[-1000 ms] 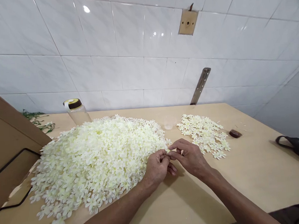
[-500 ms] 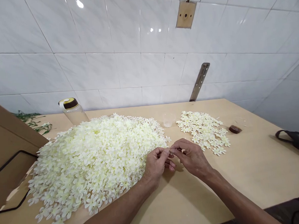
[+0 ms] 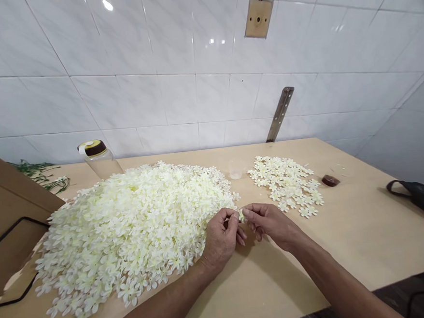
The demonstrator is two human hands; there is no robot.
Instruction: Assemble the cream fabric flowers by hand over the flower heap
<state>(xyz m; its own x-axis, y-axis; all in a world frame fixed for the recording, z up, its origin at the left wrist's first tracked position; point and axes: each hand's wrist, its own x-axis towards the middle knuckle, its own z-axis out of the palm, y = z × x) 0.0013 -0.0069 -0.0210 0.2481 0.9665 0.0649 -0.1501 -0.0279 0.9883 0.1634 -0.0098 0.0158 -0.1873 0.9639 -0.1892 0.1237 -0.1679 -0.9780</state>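
Observation:
Between my two hands a small pale artificial flower (image 3: 241, 216) shows, pinched at the fingertips. My left hand (image 3: 222, 233) is closed with thumb and forefinger on the flower's left side. My right hand (image 3: 269, 222) pinches its right side, the other fingers curled below. Just left of my hands spreads a big heap of cream-white artificial flowers (image 3: 129, 227). Beyond my right hand lies a smaller, flatter group of the same flowers (image 3: 288, 182). A small clear cup (image 3: 235, 170) stands between the two groups.
A clear bottle with a dark lid (image 3: 103, 159) stands behind the heap, and green stems (image 3: 40, 173) lie at far left near a cardboard box (image 3: 15, 206). To the right are a brown lump (image 3: 330, 180) and a black strapped item (image 3: 421, 197). A metal bracket (image 3: 280, 114) leans at the wall.
My fingertips have drawn slightly apart, and the pale flower between them shows now. The whole view has shifted a little.

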